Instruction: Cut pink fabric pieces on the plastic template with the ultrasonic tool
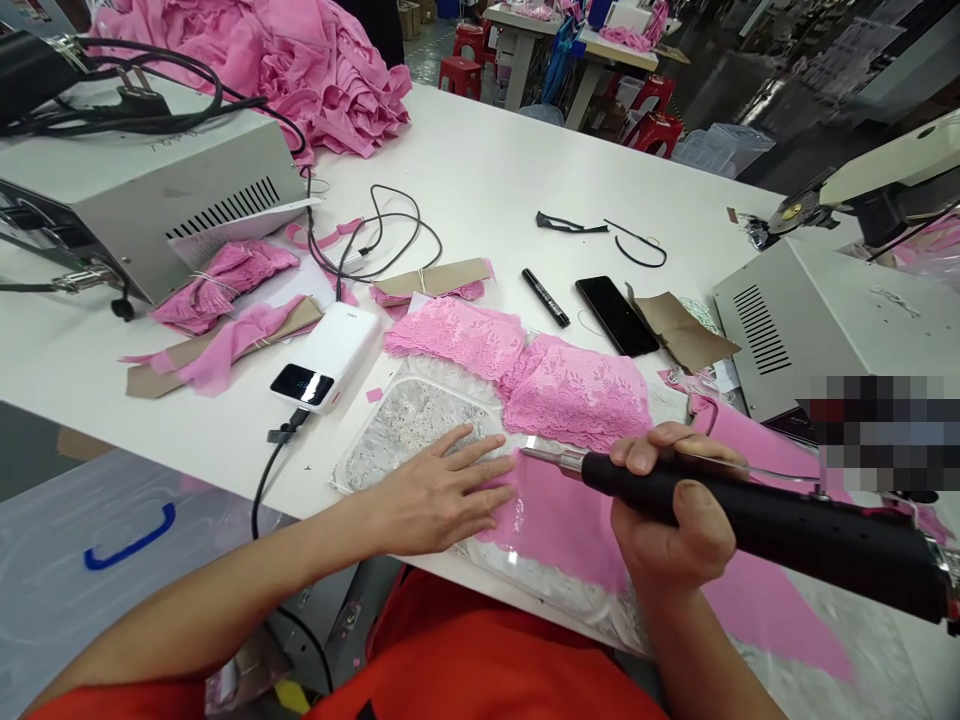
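Note:
A pink fabric piece lies on a clear plastic lid near the table's front edge. My left hand rests flat on the lid, fingers spread, their tips at the fabric's left edge. In my right hand is a black handheld tool, its metal tip pointing left at the fabric's upper left corner, close to my left fingertips. Folded pink lace lies just beyond the fabric, beside a second lace stack. More pink fabric spreads out under my right forearm.
A white power bank with cables stands left of the lid. Beyond the lace lie a marker and a phone. Grey machine boxes stand at the left and right. A pink fabric heap sits at the back left.

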`<state>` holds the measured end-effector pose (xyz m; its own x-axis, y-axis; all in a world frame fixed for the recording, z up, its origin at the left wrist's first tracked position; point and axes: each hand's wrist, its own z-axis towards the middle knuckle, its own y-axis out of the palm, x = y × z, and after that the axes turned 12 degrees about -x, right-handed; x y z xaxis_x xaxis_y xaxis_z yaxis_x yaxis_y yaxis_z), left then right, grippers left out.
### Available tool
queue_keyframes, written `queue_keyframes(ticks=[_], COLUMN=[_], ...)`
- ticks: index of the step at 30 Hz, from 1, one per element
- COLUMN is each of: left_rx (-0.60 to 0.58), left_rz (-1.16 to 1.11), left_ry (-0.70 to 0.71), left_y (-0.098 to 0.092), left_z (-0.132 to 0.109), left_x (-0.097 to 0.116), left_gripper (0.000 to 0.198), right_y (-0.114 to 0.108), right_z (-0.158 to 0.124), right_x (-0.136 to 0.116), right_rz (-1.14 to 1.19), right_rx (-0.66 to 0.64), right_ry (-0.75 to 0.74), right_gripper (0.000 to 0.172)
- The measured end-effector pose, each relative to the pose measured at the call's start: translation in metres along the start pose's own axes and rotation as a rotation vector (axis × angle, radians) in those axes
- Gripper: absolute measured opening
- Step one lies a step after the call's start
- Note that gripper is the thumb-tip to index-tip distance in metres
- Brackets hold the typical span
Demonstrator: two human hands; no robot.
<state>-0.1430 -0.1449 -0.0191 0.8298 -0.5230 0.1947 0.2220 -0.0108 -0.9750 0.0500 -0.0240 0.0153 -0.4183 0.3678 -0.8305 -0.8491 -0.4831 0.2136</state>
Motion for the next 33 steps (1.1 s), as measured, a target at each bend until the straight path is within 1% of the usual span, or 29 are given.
queue_keyframes(ticks=[4,16,21,26,29,33], left_rx=[-0.004,-0.024,-0.02,0.001,-0.001,0.008], left_rz=[0.007,0.021,0.015,0.029,0.036,0.04], left_ry=[0.024,0.004,0.001,0.013,0.02,0.027], left_y=[0.0005,0.0005,-0.0006,0.0006,0.0024,0.0012], left_z=[0.0006,0.0003,0.0009,0.0006,0.0008,0.0012], left_x=[-0.0004,-0.0001,0.0001,-0.001,-0.0022,-0.0038], left_gripper=[0.035,0.036,0.036,0.037,0.037,0.037], right_y=[0.0003,0.0024,0.0019,0.0021,0.0038,0.0038], right_z=[-0.0005,-0.0003,-0.0007,-0.001,-0.0013,0.0009], right_x=[-0.0007,0.0006,0.0017,0.0007,0.0007,0.0003], right_rz=[0.027,0.008,0.015,0.015,0.018,0.06], right_rx=[-0.009,0.0,-0.036,-0.068,-0.064,-0.038], right_ry=[0.012,-0.016,-0.026,-0.014,-0.001,0.008], right_gripper=[0.016,0.017,0.015,0.009,0.009,0.013])
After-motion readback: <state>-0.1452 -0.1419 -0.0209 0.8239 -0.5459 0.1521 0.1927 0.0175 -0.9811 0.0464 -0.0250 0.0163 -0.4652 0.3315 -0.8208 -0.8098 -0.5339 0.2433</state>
